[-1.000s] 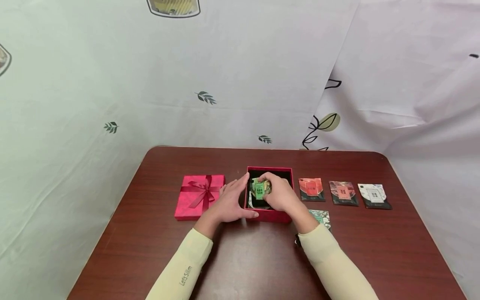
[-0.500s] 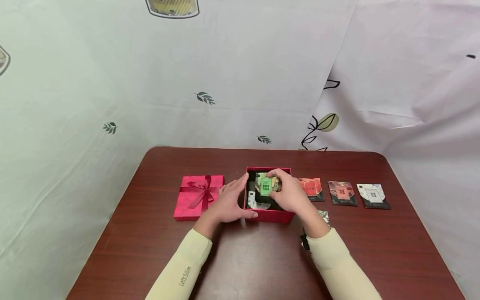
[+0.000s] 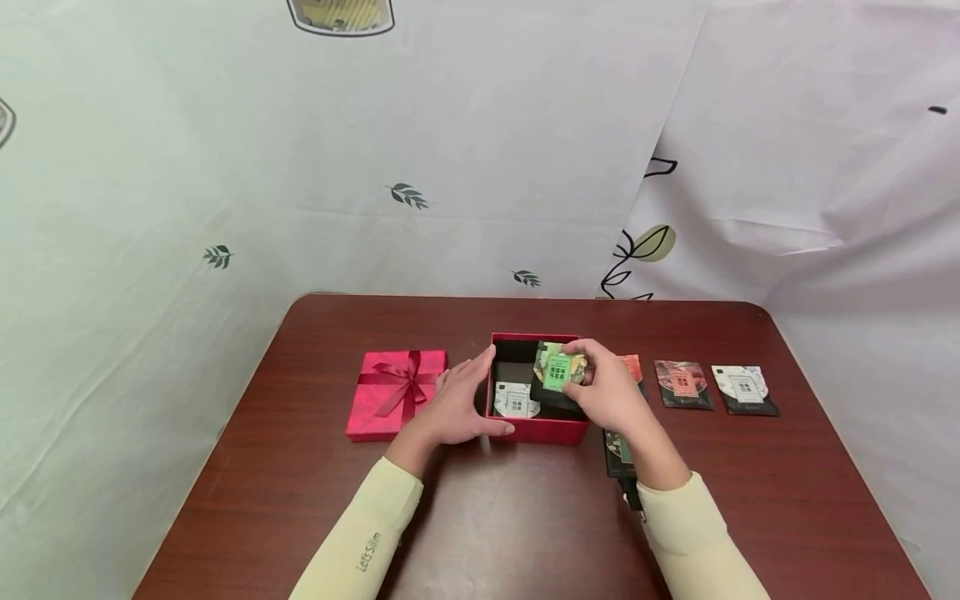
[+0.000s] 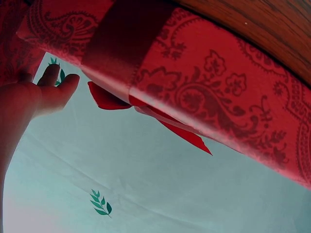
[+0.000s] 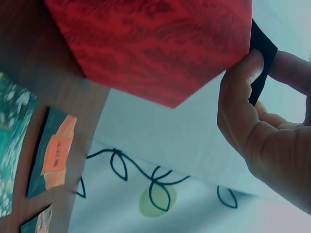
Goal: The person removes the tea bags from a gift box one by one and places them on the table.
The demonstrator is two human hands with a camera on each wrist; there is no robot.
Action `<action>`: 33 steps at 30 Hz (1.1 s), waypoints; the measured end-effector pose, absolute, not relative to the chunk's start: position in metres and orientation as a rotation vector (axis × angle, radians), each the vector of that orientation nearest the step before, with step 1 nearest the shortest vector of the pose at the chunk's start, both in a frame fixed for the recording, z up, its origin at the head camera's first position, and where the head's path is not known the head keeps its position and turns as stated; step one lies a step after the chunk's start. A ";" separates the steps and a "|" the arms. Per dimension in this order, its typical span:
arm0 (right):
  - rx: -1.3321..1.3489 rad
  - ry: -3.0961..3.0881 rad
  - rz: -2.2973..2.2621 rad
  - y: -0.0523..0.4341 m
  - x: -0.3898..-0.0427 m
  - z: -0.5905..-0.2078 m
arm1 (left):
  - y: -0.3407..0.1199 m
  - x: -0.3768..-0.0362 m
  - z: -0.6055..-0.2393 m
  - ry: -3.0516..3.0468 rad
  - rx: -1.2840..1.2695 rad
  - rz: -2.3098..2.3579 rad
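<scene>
My right hand [image 3: 609, 393] pinches a green-and-black sachet [image 3: 557, 372] by its right edge, above the right part of a red gift box [image 3: 542, 431]. In the right wrist view, thumb and fingers grip the sachet's dark edge [image 5: 263, 46] beside the box wall [image 5: 155, 53]. A white-labelled sachet [image 3: 516, 402] lies inside the box at the front left. Against the box's left side rests my left hand [image 3: 457, 410], fingers extended, thumb near the front corner. Left of it sits the red lid [image 3: 378, 415] with a ribbon bow; it fills much of the left wrist view.
Right of the box, an orange-red sachet [image 3: 632, 365] is partly covered by my right hand. A red sachet [image 3: 683, 384] and a white one [image 3: 745, 388] lie further right. Under my right forearm, a green sachet [image 3: 618, 450] shows in part. Patterned white cloth [image 3: 480, 150] hangs behind the table [image 3: 495, 533].
My right hand has lifted the green sachet and carried it rightward over the box, uncovering the white-labelled sachet inside. The left hand has stayed at the box's left side.
</scene>
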State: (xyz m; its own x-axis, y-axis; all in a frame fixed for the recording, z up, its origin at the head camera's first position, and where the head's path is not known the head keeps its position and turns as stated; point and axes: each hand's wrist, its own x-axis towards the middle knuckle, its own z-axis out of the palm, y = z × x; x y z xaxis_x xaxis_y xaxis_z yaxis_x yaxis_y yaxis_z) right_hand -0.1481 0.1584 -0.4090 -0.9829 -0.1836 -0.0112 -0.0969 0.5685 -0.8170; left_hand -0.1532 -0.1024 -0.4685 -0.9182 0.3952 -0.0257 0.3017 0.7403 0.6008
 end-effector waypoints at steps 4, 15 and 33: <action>-0.232 2.694 -1.414 0.170 -0.146 -0.411 | -0.103 -0.154 -0.470 2.787 0.563 0.923; -0.161 2.620 -1.509 0.201 -0.139 -0.421 | -0.102 -0.154 -0.471 2.789 0.552 0.929; -0.177 2.452 -1.707 0.247 -0.126 -0.424 | -0.103 -0.153 -0.471 2.787 0.560 0.942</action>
State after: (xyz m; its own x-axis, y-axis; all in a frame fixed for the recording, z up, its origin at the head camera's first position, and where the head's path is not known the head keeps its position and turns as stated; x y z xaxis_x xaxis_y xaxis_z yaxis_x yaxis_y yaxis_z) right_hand -0.1262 0.2473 -0.4242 -0.9820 -0.1809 -0.0548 -0.0114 0.3461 -0.9381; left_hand -0.1533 -0.1025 -0.4710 -0.9196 0.3923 -0.0195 0.3000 0.7336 0.6097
